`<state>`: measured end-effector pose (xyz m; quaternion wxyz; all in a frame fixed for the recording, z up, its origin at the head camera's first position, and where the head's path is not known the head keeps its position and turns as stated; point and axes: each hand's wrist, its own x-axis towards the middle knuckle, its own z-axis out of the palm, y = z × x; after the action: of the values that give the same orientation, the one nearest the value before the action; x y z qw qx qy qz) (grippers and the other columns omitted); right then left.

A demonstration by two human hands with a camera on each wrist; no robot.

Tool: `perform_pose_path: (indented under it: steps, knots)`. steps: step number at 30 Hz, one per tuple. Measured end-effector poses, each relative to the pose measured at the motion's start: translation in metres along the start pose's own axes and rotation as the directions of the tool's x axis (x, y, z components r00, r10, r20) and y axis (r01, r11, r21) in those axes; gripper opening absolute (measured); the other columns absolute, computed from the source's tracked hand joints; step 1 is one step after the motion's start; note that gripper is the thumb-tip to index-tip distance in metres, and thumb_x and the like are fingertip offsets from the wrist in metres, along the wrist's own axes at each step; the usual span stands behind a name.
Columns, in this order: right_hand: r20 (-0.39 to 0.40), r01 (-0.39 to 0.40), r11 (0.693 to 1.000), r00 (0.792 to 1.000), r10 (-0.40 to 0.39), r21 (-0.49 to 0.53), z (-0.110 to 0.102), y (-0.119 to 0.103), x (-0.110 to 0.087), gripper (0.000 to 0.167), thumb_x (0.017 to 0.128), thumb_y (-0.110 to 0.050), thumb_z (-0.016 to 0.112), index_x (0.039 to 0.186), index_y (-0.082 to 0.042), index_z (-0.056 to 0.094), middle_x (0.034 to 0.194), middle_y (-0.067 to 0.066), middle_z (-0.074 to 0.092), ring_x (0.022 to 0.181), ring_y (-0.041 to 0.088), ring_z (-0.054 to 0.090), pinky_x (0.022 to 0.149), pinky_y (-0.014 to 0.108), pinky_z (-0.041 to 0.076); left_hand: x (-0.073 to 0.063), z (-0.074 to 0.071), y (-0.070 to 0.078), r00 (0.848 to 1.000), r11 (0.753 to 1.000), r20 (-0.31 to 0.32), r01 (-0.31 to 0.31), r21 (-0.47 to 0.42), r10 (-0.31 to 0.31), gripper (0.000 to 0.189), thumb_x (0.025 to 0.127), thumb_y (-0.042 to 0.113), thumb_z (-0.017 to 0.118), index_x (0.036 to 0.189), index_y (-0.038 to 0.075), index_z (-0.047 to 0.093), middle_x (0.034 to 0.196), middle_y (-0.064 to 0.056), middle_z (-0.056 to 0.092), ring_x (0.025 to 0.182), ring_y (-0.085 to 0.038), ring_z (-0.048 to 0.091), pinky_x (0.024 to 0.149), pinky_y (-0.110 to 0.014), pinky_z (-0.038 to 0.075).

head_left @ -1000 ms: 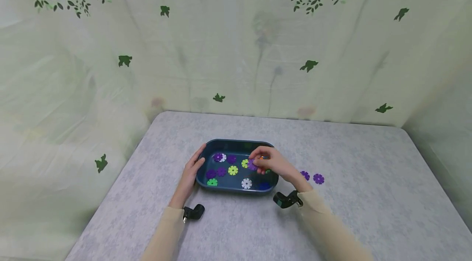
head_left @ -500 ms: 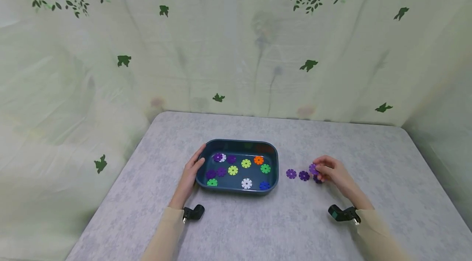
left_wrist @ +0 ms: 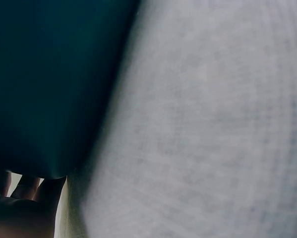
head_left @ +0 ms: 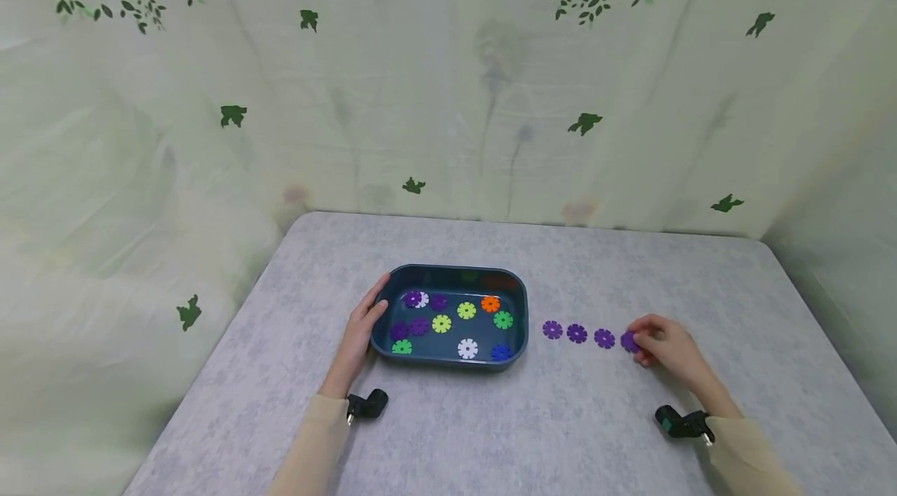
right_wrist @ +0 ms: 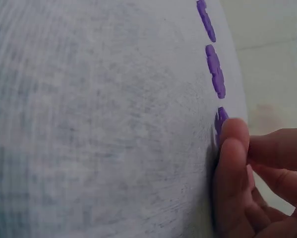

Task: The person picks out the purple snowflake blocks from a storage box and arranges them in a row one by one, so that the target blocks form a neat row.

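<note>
At the right end of a row on the table, my right hand (head_left: 666, 346) pinches a purple snowflake disc (head_left: 628, 342) between thumb and fingers, close over the surface. Purple snowflake discs (head_left: 577, 333) lie to its left, evenly spaced. In the right wrist view the pinched disc (right_wrist: 221, 119) is partly hidden by the fingertips. My left hand (head_left: 360, 328) rests against the left end of a dark blue tray (head_left: 448, 361), its fingers extended along the side and thumb at the rim. The left wrist view shows those fingers (left_wrist: 27, 187) against the tray's wall.
Inside the tray lie several discs: purple, white, yellow, an orange disc (head_left: 490, 304), green and a blue disc (head_left: 501, 352). The grey table (head_left: 448, 434) ends at the back against a leaf-patterned curtain (head_left: 448, 91).
My right hand carries a purple disc from the tray rightward past the other discs to the row's right end and lowers it there. The left hand and tray stay put.
</note>
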<state>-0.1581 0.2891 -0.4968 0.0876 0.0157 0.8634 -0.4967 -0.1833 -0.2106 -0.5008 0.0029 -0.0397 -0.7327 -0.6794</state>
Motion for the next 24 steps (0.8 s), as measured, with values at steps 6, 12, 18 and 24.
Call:
perform_pose_path:
  steps: [6, 12, 18, 24]
  knots:
    - [-0.032, -0.006, 0.996, 0.999, 0.003, -0.088, 0.004, -0.01, -0.001, 0.018, 0.095, -0.006, 0.054, 0.108, 0.007, 0.057, 0.082, 0.01, 0.059, 0.06, 0.018, 0.058, 0.051, 0.028, 0.05, 0.0, 0.001, -0.001, 1.0, 1.0, 0.004, -0.003, -0.002, 0.003, 0.046, 0.104, 0.022, 0.043, 0.149, 0.021, 0.036, 0.153, 0.005, 0.03, 0.141, -0.011, 0.019, 0.115, -0.04, 0.013]
    - [-0.012, 0.082, 0.993, 0.997, -0.081, 0.09, 0.011, -0.035, 0.005, 0.028, 0.098, -0.014, 0.054, 0.115, 0.008, 0.055, 0.102, 0.023, 0.054, 0.066, 0.017, 0.059, 0.058, 0.029, 0.054, 0.0, 0.0, 0.0, 1.0, 1.0, -0.006, 0.001, 0.001, -0.001, 0.046, 0.103, 0.022, 0.044, 0.149, 0.022, 0.037, 0.153, 0.005, 0.031, 0.141, -0.011, 0.019, 0.115, -0.04, 0.013]
    - [0.072, 0.136, 0.962, 0.985, -0.157, 0.239, 0.037, -0.076, 0.017, 0.034, 0.099, -0.016, 0.052, 0.119, 0.012, 0.051, 0.105, 0.03, 0.051, 0.073, 0.021, 0.06, 0.067, 0.031, 0.056, 0.0, 0.001, 0.0, 1.0, 1.0, -0.004, 0.011, 0.003, -0.011, 0.046, 0.103, 0.023, 0.044, 0.149, 0.023, 0.037, 0.153, 0.005, 0.03, 0.141, -0.012, 0.019, 0.115, -0.042, 0.013]
    - [0.164, 0.133, 0.934, 0.967, -0.196, 0.332, 0.084, -0.117, 0.03, 0.031, 0.098, -0.015, 0.054, 0.118, 0.01, 0.053, 0.108, 0.028, 0.052, 0.073, 0.023, 0.06, 0.07, 0.033, 0.056, 0.0, 0.001, 0.0, 1.0, 1.0, -0.016, 0.019, 0.008, -0.019, 0.046, 0.103, 0.024, 0.044, 0.149, 0.023, 0.038, 0.152, 0.006, 0.031, 0.141, -0.01, 0.02, 0.115, -0.041, 0.013]
